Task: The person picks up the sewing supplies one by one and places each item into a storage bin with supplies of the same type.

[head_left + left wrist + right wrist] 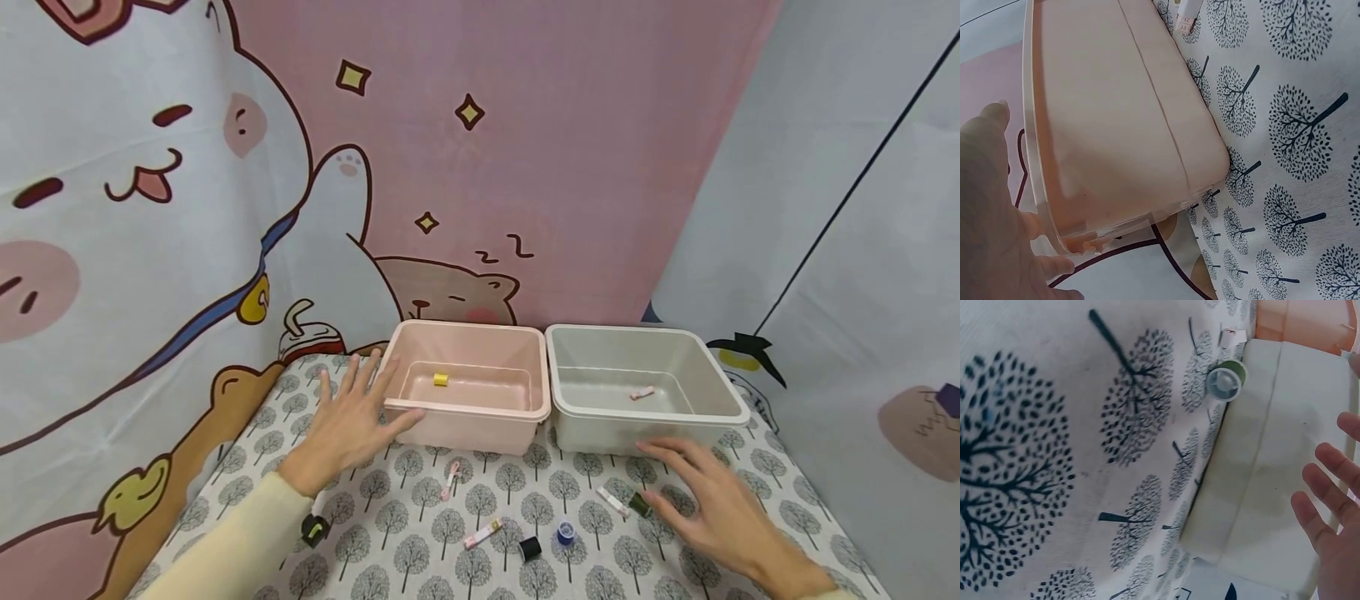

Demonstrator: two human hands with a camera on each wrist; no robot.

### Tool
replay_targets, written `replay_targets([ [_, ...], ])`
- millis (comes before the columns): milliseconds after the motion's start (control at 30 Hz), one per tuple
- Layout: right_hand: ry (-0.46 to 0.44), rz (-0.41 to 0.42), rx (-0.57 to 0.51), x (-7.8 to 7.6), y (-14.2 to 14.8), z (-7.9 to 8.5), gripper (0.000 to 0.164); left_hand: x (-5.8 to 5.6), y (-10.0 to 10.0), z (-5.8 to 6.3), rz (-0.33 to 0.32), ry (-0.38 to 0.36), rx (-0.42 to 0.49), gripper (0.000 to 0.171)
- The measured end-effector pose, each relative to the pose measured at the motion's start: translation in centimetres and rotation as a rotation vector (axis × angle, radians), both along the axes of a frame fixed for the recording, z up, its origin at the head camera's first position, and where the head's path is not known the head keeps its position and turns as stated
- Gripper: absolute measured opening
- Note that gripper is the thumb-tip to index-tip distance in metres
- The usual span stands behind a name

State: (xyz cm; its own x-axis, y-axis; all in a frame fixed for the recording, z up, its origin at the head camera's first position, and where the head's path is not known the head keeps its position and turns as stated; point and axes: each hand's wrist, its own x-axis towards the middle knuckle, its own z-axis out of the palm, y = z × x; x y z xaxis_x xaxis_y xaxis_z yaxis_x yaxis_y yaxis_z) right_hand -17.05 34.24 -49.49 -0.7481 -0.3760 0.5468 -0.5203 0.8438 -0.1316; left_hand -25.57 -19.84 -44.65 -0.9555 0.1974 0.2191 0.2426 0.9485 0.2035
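Observation:
My left hand [356,421] is spread with straight fingers at the left front corner of the pink bin [465,432], holding nothing. Inside that bin lies a yellow thread spool [441,380]. The right hand [708,508], relaxed and holding nothing, hovers before the white bin [630,435], which contains a folded measuring tape [642,393]. Nearest to the right thumb are a green thread spool [640,504] and a whitish folded tape [612,502]. Further left lie a blue spool [566,533], a black spool [530,548] and two pinkish folded tapes, one [482,533] with printed markings.
A small black and green item [314,529] lies beside the left sleeve. Both bins stand side by side at the back of a table covered with a tree-print cloth [412,554]. Behind them hangs a pink cartoon backdrop [570,167].

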Motion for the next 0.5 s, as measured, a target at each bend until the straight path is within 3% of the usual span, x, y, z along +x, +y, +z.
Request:
replay_targets([
  [500,-0.098,0.039,-0.042,-0.4,1.3,-1.4,0.071,-0.9,0.0,-0.3,-0.002,-0.014,0.022,0.108],
])
